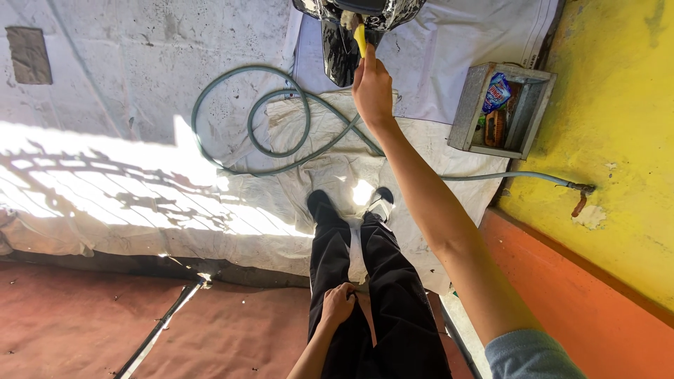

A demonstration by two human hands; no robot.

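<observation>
Head view: wiping a glossy black motorcycle part with a yellow cloth.
Right hand stretched forward, fingers clenched around the cloth against the part; left hand resting curled on black trousers, gripping nothing. Green hose coiled on the white floor sheet.

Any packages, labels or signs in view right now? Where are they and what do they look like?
Pouch: soft plastic packet, blue with red and white patches, standing tilted inside the grey open box by the yellow wall.
No signs or screens visible.
</observation>
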